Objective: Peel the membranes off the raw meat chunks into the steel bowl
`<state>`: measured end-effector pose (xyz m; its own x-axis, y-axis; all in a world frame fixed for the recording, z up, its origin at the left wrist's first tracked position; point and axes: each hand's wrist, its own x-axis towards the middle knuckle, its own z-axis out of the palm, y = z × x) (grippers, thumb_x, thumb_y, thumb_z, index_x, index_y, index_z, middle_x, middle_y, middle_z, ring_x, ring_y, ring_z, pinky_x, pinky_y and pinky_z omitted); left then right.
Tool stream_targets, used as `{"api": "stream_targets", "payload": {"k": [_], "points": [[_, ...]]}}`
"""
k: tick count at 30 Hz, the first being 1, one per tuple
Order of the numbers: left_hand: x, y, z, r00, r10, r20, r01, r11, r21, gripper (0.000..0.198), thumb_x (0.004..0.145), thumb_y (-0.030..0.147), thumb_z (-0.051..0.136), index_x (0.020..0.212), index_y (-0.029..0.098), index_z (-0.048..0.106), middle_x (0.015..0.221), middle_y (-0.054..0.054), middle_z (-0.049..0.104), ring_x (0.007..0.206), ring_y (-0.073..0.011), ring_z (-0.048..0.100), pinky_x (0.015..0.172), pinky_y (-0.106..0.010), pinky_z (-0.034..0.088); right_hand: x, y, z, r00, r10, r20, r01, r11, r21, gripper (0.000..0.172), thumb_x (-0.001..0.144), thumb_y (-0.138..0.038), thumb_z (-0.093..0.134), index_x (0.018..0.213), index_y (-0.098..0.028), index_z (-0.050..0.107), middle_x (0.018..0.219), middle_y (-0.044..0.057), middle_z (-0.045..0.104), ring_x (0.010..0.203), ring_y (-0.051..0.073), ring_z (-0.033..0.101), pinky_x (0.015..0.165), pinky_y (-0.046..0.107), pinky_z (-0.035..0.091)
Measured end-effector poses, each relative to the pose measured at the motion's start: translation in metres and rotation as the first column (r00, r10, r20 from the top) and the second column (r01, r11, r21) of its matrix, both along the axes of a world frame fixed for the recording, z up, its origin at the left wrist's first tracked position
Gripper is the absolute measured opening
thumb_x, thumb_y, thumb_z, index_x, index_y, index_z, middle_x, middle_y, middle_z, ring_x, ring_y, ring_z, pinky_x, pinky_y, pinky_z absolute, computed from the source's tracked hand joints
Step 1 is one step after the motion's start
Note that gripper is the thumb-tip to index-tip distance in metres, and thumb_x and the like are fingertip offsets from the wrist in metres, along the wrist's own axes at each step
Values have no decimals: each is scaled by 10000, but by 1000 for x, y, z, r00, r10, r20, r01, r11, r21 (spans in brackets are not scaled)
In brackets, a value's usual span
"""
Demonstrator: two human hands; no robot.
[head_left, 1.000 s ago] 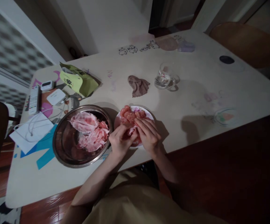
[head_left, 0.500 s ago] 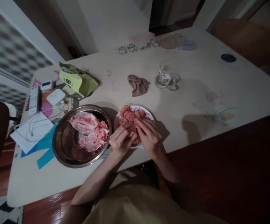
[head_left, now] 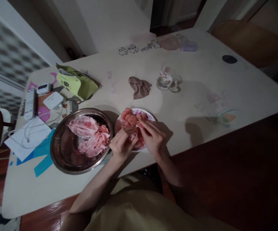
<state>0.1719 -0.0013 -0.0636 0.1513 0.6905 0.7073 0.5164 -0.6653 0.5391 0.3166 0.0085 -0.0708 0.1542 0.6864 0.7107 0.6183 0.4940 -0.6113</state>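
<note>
A small white plate (head_left: 151, 118) near the table's front edge holds a pile of pink fruit pieces (head_left: 130, 118). Over the plate's near half, my left hand (head_left: 121, 144) and my right hand (head_left: 153, 138) meet, fingers curled and pinched on one pink fruit segment (head_left: 137, 136) between them. Left of the plate stands a round metal bowl (head_left: 64, 150) with pink and whitish peel and membrane (head_left: 88, 136) lying in it.
Behind the plate lie a brown crumpled cloth (head_left: 139, 87) and a glass mug (head_left: 166, 78). At the table's left end are a green bag (head_left: 75, 84), a remote (head_left: 30, 103), white devices, cables and papers. A chair (head_left: 247, 40) stands at the far right.
My fingers have shifted slightly on the fruit segment over the plate. The view has drifted a little, so everything sits slightly left of before.
</note>
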Motion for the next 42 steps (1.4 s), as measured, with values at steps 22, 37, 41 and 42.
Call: {"api": "stream_targets", "payload": {"k": [22, 37, 41, 42], "points": [[-4, 5, 5, 996, -56, 67, 65, 987, -145, 336, 929, 122, 692, 1250, 217, 714, 1140, -70, 785, 1018, -166, 752, 973, -321, 607, 13, 1, 17, 982, 177, -60, -183, 976, -119, 360, 979, -138, 585, 1279, -309, 686, 1223, 22, 750, 1163, 186, 704, 1043, 398, 588], [-3, 0, 1, 998, -51, 45, 56, 990, -130, 372, 958, 119, 635, 1316, 215, 663, 1195, -80, 764, 1075, -173, 737, 996, -311, 596, -2, -17, 22, 992, 20, -124, -29, 997, -70, 137, 920, -167, 712, 1030, -242, 745, 1004, 41, 798, 939, 180, 767, 906, 332, 636], [-2, 1, 5, 998, 40, 49, -32, 989, -146, 338, 946, 191, 686, 1284, 207, 673, 1160, -82, 768, 1042, -180, 746, 961, -309, 614, -2, -17, 22, 996, 45, -81, -50, 997, -50, 169, 947, -136, 655, 1023, -244, 760, 1029, 39, 806, 947, 179, 777, 898, 332, 649], [-2, 1, 5, 998, 50, 50, -42, 988, -149, 346, 947, 198, 688, 1292, 207, 668, 1180, -86, 763, 1060, -185, 743, 969, -317, 614, -2, -17, 23, 996, 63, -68, -66, 997, -43, 179, 947, -129, 651, 1029, -243, 761, 1041, 42, 806, 958, 180, 778, 900, 332, 651]]}}
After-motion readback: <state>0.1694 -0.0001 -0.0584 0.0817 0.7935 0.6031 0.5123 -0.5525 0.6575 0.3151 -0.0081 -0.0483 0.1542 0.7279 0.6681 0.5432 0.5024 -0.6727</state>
